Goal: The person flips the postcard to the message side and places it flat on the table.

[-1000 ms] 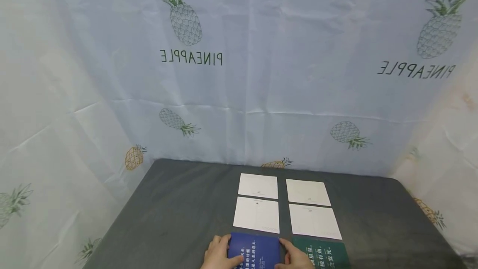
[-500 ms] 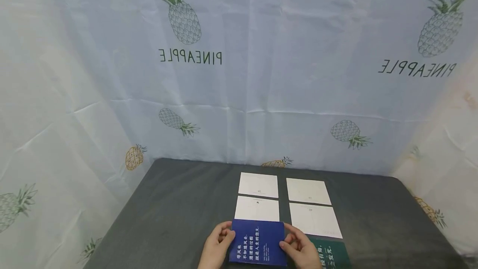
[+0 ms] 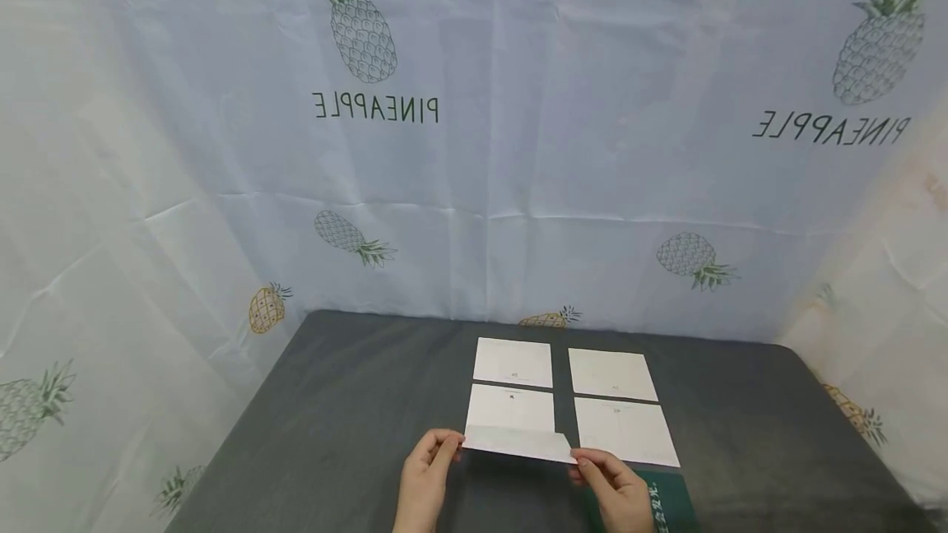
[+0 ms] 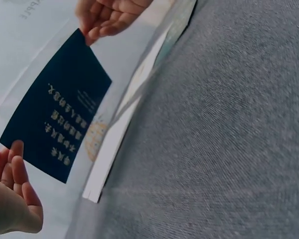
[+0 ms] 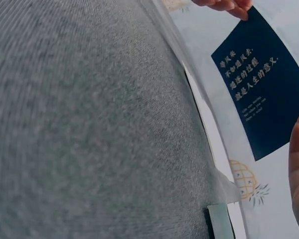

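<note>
Both hands hold up a postcard [image 3: 518,442] above the table, tilted so its white back shows in the head view. Its dark blue front, printed with white Chinese characters, faces the wrist cameras, as the blue postcard [image 4: 55,109] in the left wrist view shows. My left hand [image 3: 428,471] pinches one end between thumb and fingers. At the other end, my right hand [image 3: 613,488] pinches a corner. A green postcard [image 3: 676,500] with white characters lies under and beside the right hand, partly hidden by it.
Several white-backed postcards [image 3: 626,432] lie in two columns on the dark grey cloth of the table [image 3: 355,418]. The held postcard overlaps the near left one [image 3: 511,403] in the head view. A pineapple-print curtain [image 3: 518,146] hangs behind the table and along its sides.
The blue postcard was lying blue side up in both hands near the front edge. It has been lifted and tipped, so its white side now shows to the head camera.
</note>
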Available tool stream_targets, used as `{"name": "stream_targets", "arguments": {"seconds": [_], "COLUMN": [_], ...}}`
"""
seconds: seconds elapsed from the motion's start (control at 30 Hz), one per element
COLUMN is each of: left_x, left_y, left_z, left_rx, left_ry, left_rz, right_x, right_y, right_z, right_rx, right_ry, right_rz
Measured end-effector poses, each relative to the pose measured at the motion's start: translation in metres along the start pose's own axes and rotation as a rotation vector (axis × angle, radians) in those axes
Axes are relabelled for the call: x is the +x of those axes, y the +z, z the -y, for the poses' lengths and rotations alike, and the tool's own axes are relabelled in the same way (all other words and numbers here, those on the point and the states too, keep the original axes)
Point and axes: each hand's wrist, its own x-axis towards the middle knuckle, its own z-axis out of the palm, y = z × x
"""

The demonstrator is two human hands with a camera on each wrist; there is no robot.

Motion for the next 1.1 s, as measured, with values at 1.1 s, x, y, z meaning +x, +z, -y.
{"name": "stream_targets", "arguments": {"seconds": [1.1], "left_x": [0.012], "left_y": [-0.017], "left_z": [0.043], "left_rx": [0.254], "left_ry": [-0.012], "left_rz": [0.304], "right_x": [-0.001], "right_y": [-0.001], "right_z": [-0.013], "right_rx": [-0.241], "right_ry": [0.297], "right_rz": [0.137]}}
